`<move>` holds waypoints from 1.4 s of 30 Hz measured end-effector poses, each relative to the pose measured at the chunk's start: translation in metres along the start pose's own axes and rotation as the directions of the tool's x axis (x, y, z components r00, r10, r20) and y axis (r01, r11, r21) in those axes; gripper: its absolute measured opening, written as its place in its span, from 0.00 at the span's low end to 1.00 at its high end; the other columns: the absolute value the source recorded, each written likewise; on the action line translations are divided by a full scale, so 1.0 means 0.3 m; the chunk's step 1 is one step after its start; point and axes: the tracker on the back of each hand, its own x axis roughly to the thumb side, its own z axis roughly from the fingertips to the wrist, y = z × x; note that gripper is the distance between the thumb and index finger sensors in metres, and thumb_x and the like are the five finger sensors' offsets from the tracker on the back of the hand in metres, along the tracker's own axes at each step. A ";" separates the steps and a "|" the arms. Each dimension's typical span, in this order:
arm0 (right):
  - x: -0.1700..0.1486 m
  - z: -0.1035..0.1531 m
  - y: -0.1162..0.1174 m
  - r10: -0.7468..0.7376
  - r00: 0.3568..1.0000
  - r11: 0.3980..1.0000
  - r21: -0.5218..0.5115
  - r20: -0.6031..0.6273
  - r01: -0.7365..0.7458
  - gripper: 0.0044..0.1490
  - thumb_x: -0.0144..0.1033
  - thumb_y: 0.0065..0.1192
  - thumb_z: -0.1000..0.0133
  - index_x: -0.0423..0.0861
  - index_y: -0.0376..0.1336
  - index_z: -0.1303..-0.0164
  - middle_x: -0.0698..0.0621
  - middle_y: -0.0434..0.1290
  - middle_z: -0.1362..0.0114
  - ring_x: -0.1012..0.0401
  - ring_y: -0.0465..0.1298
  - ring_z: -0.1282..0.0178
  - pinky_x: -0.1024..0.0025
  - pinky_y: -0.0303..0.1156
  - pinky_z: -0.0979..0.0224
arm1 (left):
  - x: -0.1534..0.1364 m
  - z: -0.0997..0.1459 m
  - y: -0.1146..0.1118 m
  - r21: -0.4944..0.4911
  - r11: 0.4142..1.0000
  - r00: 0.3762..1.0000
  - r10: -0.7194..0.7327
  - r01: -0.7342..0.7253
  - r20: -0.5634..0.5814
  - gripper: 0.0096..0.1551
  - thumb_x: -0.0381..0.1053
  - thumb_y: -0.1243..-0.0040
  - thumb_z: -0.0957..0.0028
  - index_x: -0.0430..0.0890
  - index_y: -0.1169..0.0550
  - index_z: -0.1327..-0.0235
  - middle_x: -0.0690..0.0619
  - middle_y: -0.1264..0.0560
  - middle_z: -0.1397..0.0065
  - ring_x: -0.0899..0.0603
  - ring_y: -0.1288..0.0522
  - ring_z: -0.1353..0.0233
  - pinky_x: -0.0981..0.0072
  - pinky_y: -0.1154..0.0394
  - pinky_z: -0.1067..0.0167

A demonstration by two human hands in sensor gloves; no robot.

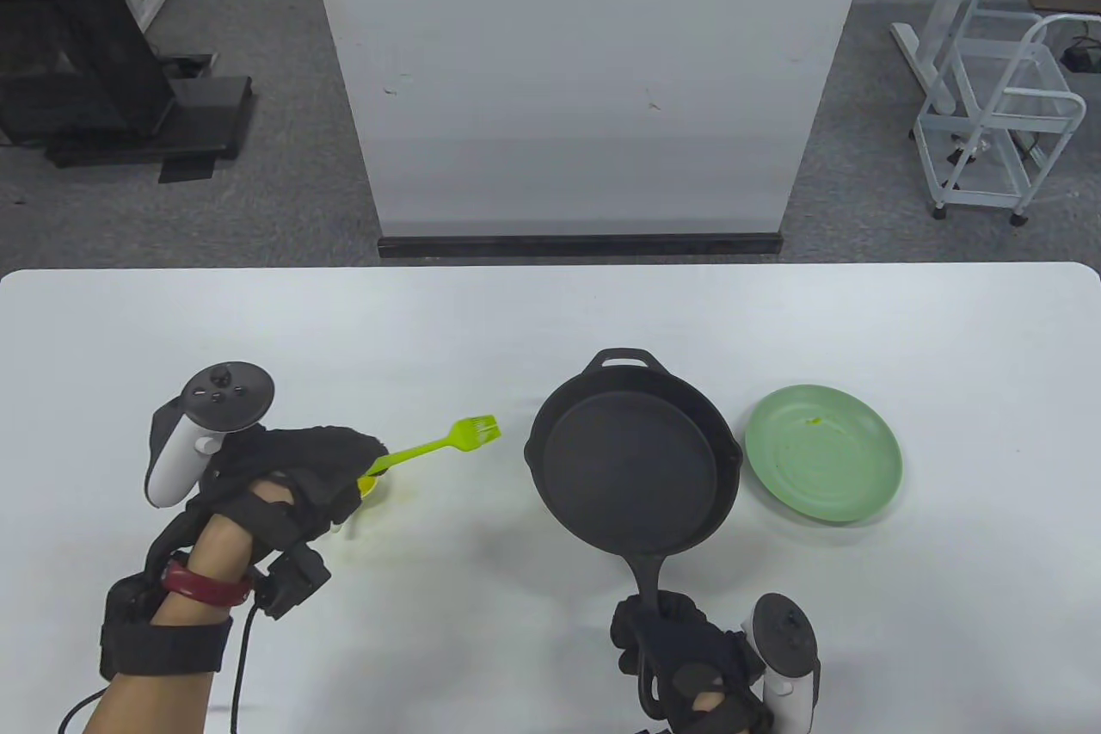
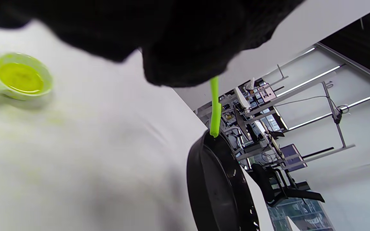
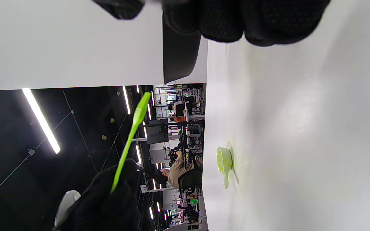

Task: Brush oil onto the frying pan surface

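Brush: your left hand [image 1: 284, 476] is gripping the lime-green silicone basting brush [image 1: 447, 441] by its handle, holding it up off the white worktop [image 1: 430, 321]; its long axis is running from your fist out to the right and slightly away from you, bristles leading.
Pan: the round black cast-iron frying pan [image 1: 632, 467] is sitting on the worktop to the right of the brush, near the bristles but not touching them, its long handle pointing back toward you.
Right hand: your right hand [image 1: 688, 665] is closing around the end of that pan handle, steadying it.
Oil: the small pale-green measuring cup of yellow oil [image 2: 21, 78] is lying just beneath your left hand; whether the bristles are loaded is probably too fine to judge here.
Next move: you are likely carrying the brush rightward, so the left hand is the one crossing the gap to the pan's cooking surface.
Beside: a flat round green plate [image 1: 824, 452] is sitting just right of the pan.
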 end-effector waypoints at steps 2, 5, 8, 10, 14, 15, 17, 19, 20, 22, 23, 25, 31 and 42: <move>0.000 0.000 0.000 0.002 1.000 1.000 -0.002 0.002 -0.002 0.30 0.46 0.56 0.49 0.37 0.60 0.47 0.34 0.65 0.39 0.37 0.69 0.42 0.58 0.73 0.47 | 0.052 -0.026 -0.037 -0.028 0.999 1.000 -0.018 0.018 0.017 0.27 0.55 0.44 0.48 0.40 0.21 0.42 0.53 0.14 0.69 0.45 0.19 0.78 0.52 0.19 0.75; -0.001 0.000 0.000 0.002 1.000 1.000 -0.001 0.000 -0.002 0.30 0.46 0.56 0.49 0.36 0.60 0.47 0.34 0.65 0.39 0.37 0.69 0.42 0.58 0.73 0.47 | 0.124 -0.068 -0.092 -0.057 0.996 0.998 -0.062 0.064 0.030 0.28 0.55 0.44 0.48 0.40 0.21 0.42 0.53 0.14 0.69 0.45 0.19 0.78 0.52 0.19 0.75; -0.001 0.000 0.001 0.003 1.000 1.000 0.001 -0.001 -0.003 0.30 0.46 0.56 0.49 0.36 0.60 0.47 0.34 0.65 0.39 0.37 0.69 0.42 0.58 0.73 0.47 | 0.188 -0.115 -0.146 -0.084 0.993 0.996 -0.081 0.085 0.043 0.28 0.55 0.44 0.48 0.40 0.21 0.42 0.53 0.14 0.69 0.45 0.19 0.78 0.52 0.19 0.75; 0.000 0.000 0.001 0.005 1.000 1.000 0.001 0.002 -0.005 0.30 0.46 0.56 0.49 0.36 0.60 0.47 0.34 0.65 0.39 0.37 0.69 0.42 0.58 0.73 0.47 | 0.229 -0.155 -0.182 -0.105 0.991 0.996 -0.074 0.078 0.042 0.28 0.55 0.44 0.48 0.40 0.21 0.42 0.53 0.14 0.69 0.45 0.19 0.78 0.52 0.19 0.75; -0.001 0.001 0.001 0.004 1.000 1.000 0.000 0.000 -0.004 0.30 0.46 0.57 0.49 0.36 0.60 0.47 0.34 0.65 0.39 0.37 0.69 0.42 0.57 0.73 0.47 | 0.301 -0.233 -0.260 -0.141 0.984 0.994 -0.106 0.108 0.020 0.27 0.55 0.43 0.48 0.40 0.21 0.43 0.53 0.14 0.69 0.45 0.19 0.78 0.52 0.19 0.75; -0.002 0.001 0.001 0.003 1.000 1.000 0.000 -0.001 -0.003 0.30 0.46 0.57 0.49 0.36 0.60 0.47 0.34 0.65 0.39 0.37 0.69 0.42 0.57 0.73 0.47 | 0.314 -0.244 -0.275 -0.146 0.982 0.993 -0.117 0.118 0.018 0.27 0.55 0.43 0.48 0.40 0.21 0.43 0.53 0.14 0.69 0.45 0.19 0.78 0.52 0.19 0.75; -0.001 0.001 0.002 0.002 1.000 1.000 -0.001 -0.001 -0.002 0.30 0.46 0.57 0.49 0.36 0.60 0.47 0.33 0.65 0.39 0.37 0.69 0.42 0.57 0.73 0.47 | 0.343 -0.270 -0.313 -0.157 0.977 0.990 -0.140 0.142 0.018 0.27 0.55 0.43 0.48 0.40 0.21 0.43 0.53 0.14 0.69 0.45 0.19 0.78 0.53 0.19 0.75; -0.001 0.001 0.002 0.004 1.000 1.000 0.000 0.001 -0.004 0.30 0.46 0.57 0.49 0.36 0.60 0.47 0.34 0.65 0.39 0.37 0.69 0.42 0.57 0.73 0.47 | 0.365 -0.291 -0.350 -0.169 0.972 0.986 -0.164 0.164 0.013 0.27 0.55 0.43 0.48 0.40 0.21 0.43 0.53 0.14 0.69 0.45 0.19 0.78 0.52 0.19 0.75; -0.001 0.001 0.002 0.005 1.000 1.000 0.000 0.003 -0.005 0.30 0.46 0.57 0.49 0.36 0.60 0.47 0.34 0.65 0.39 0.37 0.69 0.42 0.58 0.73 0.47 | 0.378 -0.304 -0.373 -0.177 0.967 0.983 -0.183 0.182 0.010 0.27 0.55 0.43 0.48 0.40 0.20 0.43 0.53 0.14 0.69 0.45 0.19 0.78 0.53 0.19 0.75; 0.000 0.001 0.002 0.007 1.000 1.000 -0.001 0.005 -0.007 0.30 0.46 0.57 0.49 0.36 0.60 0.48 0.34 0.65 0.39 0.37 0.69 0.42 0.58 0.73 0.47 | 0.394 -0.319 -0.403 -0.180 0.961 0.977 -0.212 0.210 0.008 0.27 0.55 0.43 0.48 0.40 0.20 0.43 0.53 0.14 0.69 0.45 0.19 0.78 0.53 0.19 0.75; 0.000 0.001 0.001 0.007 1.000 1.000 -0.001 0.006 -0.007 0.30 0.46 0.57 0.49 0.36 0.60 0.48 0.34 0.66 0.39 0.37 0.69 0.42 0.58 0.73 0.47 | 0.401 -0.325 -0.412 -0.183 0.958 0.975 -0.223 0.221 0.010 0.27 0.55 0.43 0.48 0.40 0.20 0.43 0.53 0.14 0.69 0.45 0.19 0.78 0.53 0.19 0.75; 0.000 0.001 0.001 0.007 1.000 1.000 -0.004 0.007 -0.007 0.30 0.46 0.57 0.49 0.36 0.60 0.47 0.34 0.66 0.39 0.37 0.69 0.42 0.58 0.73 0.47 | 0.413 -0.344 -0.438 -0.183 0.959 0.976 -0.220 0.217 0.005 0.27 0.56 0.43 0.48 0.40 0.20 0.43 0.53 0.14 0.69 0.45 0.19 0.78 0.53 0.19 0.75; 0.000 0.002 0.001 0.009 1.000 1.000 -0.001 0.010 -0.009 0.30 0.46 0.57 0.49 0.36 0.60 0.48 0.34 0.66 0.39 0.37 0.69 0.43 0.58 0.73 0.47 | 0.406 -0.393 -0.481 -0.206 0.951 0.970 -0.241 0.229 -0.032 0.27 0.56 0.43 0.48 0.40 0.20 0.43 0.53 0.14 0.69 0.45 0.19 0.78 0.53 0.19 0.75; 0.001 0.004 0.000 0.007 1.000 1.000 -0.005 0.020 -0.007 0.30 0.46 0.56 0.49 0.36 0.60 0.48 0.34 0.66 0.40 0.37 0.69 0.43 0.58 0.73 0.47 | 0.391 -0.409 -0.483 -0.157 0.925 0.930 -0.360 0.346 -0.069 0.27 0.56 0.42 0.48 0.41 0.20 0.45 0.53 0.14 0.68 0.45 0.19 0.78 0.52 0.19 0.74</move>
